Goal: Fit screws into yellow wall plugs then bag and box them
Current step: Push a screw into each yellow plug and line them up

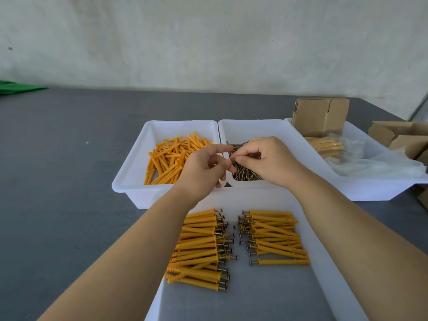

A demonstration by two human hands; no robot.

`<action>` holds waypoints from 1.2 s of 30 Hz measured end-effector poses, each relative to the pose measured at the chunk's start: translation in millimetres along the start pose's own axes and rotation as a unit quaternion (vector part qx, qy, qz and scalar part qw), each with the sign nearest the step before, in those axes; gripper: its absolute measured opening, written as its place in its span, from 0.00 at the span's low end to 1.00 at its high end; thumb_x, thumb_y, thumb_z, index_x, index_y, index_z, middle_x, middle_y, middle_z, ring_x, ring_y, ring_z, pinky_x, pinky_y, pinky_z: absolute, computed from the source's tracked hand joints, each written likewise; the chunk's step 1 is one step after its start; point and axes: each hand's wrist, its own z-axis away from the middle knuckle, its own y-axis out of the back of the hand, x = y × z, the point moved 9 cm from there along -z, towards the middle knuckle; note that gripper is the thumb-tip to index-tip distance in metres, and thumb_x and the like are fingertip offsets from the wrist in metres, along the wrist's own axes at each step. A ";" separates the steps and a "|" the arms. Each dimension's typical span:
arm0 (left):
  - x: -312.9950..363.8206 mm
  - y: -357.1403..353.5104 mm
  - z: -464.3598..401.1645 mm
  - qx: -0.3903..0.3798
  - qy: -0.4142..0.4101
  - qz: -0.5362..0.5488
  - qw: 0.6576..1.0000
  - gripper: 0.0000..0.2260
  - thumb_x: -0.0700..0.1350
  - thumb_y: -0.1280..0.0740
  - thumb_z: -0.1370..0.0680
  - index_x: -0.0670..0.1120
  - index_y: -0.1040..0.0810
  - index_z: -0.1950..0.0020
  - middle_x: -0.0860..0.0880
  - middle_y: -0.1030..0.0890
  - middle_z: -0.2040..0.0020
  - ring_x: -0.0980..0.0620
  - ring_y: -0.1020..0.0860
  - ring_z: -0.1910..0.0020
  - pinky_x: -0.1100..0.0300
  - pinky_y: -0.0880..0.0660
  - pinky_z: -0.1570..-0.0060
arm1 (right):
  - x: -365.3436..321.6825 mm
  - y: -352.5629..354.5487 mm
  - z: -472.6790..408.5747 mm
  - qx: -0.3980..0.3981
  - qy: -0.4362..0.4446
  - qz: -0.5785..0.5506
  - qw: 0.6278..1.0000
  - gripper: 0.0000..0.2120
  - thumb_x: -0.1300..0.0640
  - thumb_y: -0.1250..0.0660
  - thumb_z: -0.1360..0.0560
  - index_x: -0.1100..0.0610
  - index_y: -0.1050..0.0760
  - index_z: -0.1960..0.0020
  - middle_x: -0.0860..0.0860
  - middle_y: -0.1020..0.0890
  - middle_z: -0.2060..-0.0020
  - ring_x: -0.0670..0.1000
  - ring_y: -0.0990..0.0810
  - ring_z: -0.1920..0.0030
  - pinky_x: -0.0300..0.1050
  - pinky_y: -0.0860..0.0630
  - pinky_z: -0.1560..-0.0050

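Four white plastic trays sit on a dark grey table (58,181) in the head view. The far-left tray (129,177) holds loose yellow plastic wall plugs (169,158); the middle tray (273,128) beside it holds a heap of dark metal screws (245,172). The left hand (203,167) and right hand (266,158) meet above the screw heap, fingers curled, pinching a few screws between their fingertips. The near tray (324,274) carries two rows of assembled yellow plugs with screws (273,239), screw heads facing each other across a narrow gap. The right tray (379,188) contains clear plastic bags of plugs (328,149) and a folded brown cardboard box (319,117). More cardboard boxes (403,137) lie further right.
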 end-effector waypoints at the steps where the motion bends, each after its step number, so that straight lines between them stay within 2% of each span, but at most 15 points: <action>1: 0.5 0.6 0.3 0.000 -0.005 -0.014 1.000 0.12 0.35 0.37 0.19 0.44 0.23 0.37 0.46 0.15 0.58 0.55 0.25 0.67 0.61 0.25 0.68 | -2.5 0.2 0.4 -0.004 0.006 0.004 1.000 0.06 0.58 0.29 0.24 0.51 0.14 0.50 0.44 0.17 0.57 0.45 0.19 0.55 0.47 0.22 0.51; 8: 2.5 -5.1 1.0 -0.020 -0.022 -0.074 0.997 0.11 0.37 0.33 0.21 0.44 0.22 0.39 0.47 0.14 0.58 0.56 0.22 0.67 0.61 0.24 0.66 | -22.0 0.0 5.0 -0.046 0.056 0.097 0.993 0.06 0.59 0.28 0.26 0.51 0.13 0.54 0.48 0.19 0.59 0.49 0.21 0.56 0.55 0.24 0.51; 11: 1.7 -4.5 0.9 -0.021 -0.021 -0.060 0.998 0.12 0.38 0.32 0.21 0.45 0.24 0.38 0.47 0.14 0.57 0.55 0.21 0.65 0.59 0.24 0.64 | -26.7 -0.3 5.6 -0.033 0.060 0.090 0.994 0.09 0.62 0.31 0.26 0.52 0.15 0.49 0.49 0.18 0.56 0.47 0.20 0.56 0.52 0.22 0.51; 13: 1.7 -3.6 0.9 -0.021 -0.017 -0.029 0.999 0.17 0.37 0.32 0.21 0.46 0.29 0.33 0.47 0.14 0.57 0.54 0.20 0.65 0.59 0.24 0.64 | -25.1 1.9 6.1 -0.010 0.029 0.003 1.000 0.14 0.66 0.36 0.24 0.53 0.20 0.43 0.47 0.17 0.51 0.43 0.18 0.52 0.45 0.21 0.48; 15: 3.2 -5.3 1.2 -0.023 -0.022 -0.002 1.000 0.25 0.36 0.32 0.22 0.48 0.35 0.27 0.47 0.14 0.57 0.53 0.20 0.63 0.60 0.24 0.63 | -25.8 -0.8 6.8 -0.010 0.010 -0.100 0.995 0.17 0.67 0.41 0.23 0.53 0.24 0.40 0.47 0.19 0.44 0.39 0.21 0.44 0.41 0.24 0.41; 17: 5.2 -7.8 0.8 -0.023 -0.031 0.019 0.999 0.32 0.34 0.32 0.22 0.49 0.42 0.23 0.47 0.14 0.57 0.54 0.19 0.61 0.63 0.24 0.62 | -27.9 -8.3 5.5 -0.030 -0.010 -0.202 0.979 0.17 0.64 0.43 0.21 0.51 0.25 0.37 0.47 0.22 0.37 0.40 0.23 0.37 0.46 0.26 0.35; 19: 6.8 -8.1 0.1 -0.019 -0.041 0.033 0.998 0.35 0.35 0.32 0.22 0.49 0.46 0.21 0.46 0.14 0.57 0.55 0.17 0.56 0.64 0.24 0.57 | -30.4 -21.3 5.3 -0.074 -0.039 -0.306 0.948 0.18 0.56 0.44 0.21 0.46 0.26 0.34 0.45 0.26 0.32 0.43 0.23 0.35 0.56 0.28 0.31; 21: 9.4 -7.2 0.6 -0.016 -0.052 0.049 0.997 0.37 0.35 0.31 0.22 0.50 0.48 0.20 0.44 0.14 0.56 0.53 0.16 0.53 0.63 0.24 0.51 | -32.4 -29.5 5.3 -0.107 -0.051 -0.383 0.916 0.19 0.50 0.45 0.22 0.44 0.27 0.32 0.44 0.27 0.30 0.44 0.22 0.35 0.58 0.29 0.34; 24: 13.5 -4.6 2.5 0.001 -0.065 0.080 0.995 0.37 0.34 0.32 0.22 0.50 0.49 0.20 0.44 0.14 0.57 0.59 0.18 0.61 0.70 0.26 0.59 | -17.9 -14.4 -0.4 -0.034 -0.067 -0.506 0.859 0.20 0.47 0.48 0.18 0.47 0.26 0.31 0.46 0.25 0.31 0.46 0.23 0.34 0.57 0.31 0.39; 25: 14.8 -5.0 2.8 0.001 -0.068 0.089 0.994 0.35 0.34 0.32 0.22 0.49 0.46 0.20 0.45 0.15 0.58 0.58 0.19 0.61 0.69 0.26 0.59 | -6.1 -6.7 -1.5 0.009 -0.085 -0.538 0.839 0.20 0.47 0.48 0.18 0.47 0.25 0.32 0.46 0.23 0.32 0.46 0.23 0.34 0.58 0.33 0.37; 27: 18.0 -9.9 3.3 -0.019 -0.069 0.100 0.992 0.27 0.33 0.33 0.22 0.46 0.35 0.25 0.46 0.16 0.59 0.53 0.20 0.61 0.63 0.24 0.59 | 21.1 6.9 -0.2 0.091 -0.128 -0.569 0.807 0.18 0.47 0.46 0.18 0.49 0.23 0.35 0.48 0.21 0.35 0.48 0.21 0.36 0.59 0.32 0.35; 29: 21.0 -17.9 4.5 -0.051 -0.065 0.097 0.992 0.15 0.30 0.33 0.23 0.38 0.25 0.37 0.43 0.17 0.60 0.49 0.19 0.60 0.58 0.21 0.58 | 46.6 17.7 5.0 0.159 -0.172 -0.553 0.799 0.17 0.47 0.45 0.18 0.50 0.22 0.38 0.49 0.19 0.38 0.49 0.18 0.40 0.55 0.29 0.38; 31: 21.9 -30.2 8.7 -0.084 -0.056 0.069 0.993 0.06 0.29 0.32 0.24 0.35 0.22 0.48 0.40 0.17 0.60 0.46 0.16 0.59 0.55 0.18 0.56 | 67.0 26.2 11.2 0.207 -0.207 -0.528 0.797 0.16 0.47 0.44 0.18 0.51 0.21 0.40 0.50 0.17 0.40 0.48 0.17 0.43 0.51 0.27 0.41; 34: 23.2 -52.7 16.8 -0.118 -0.065 -0.050 0.990 0.05 0.30 0.29 0.25 0.38 0.22 0.53 0.41 0.16 0.58 0.50 0.14 0.60 0.58 0.19 0.58 | 83.9 34.4 16.3 0.243 -0.228 -0.501 0.799 0.16 0.47 0.43 0.18 0.51 0.20 0.42 0.49 0.16 0.42 0.48 0.16 0.45 0.48 0.27 0.44; 36: 20.9 -64.7 19.8 -0.130 -0.066 -0.129 0.981 0.06 0.32 0.28 0.26 0.41 0.21 0.55 0.45 0.17 0.58 0.51 0.15 0.59 0.56 0.18 0.58 | 88.3 35.8 17.6 0.253 -0.234 -0.483 0.805 0.15 0.47 0.42 0.19 0.51 0.20 0.44 0.49 0.16 0.44 0.48 0.15 0.47 0.47 0.26 0.45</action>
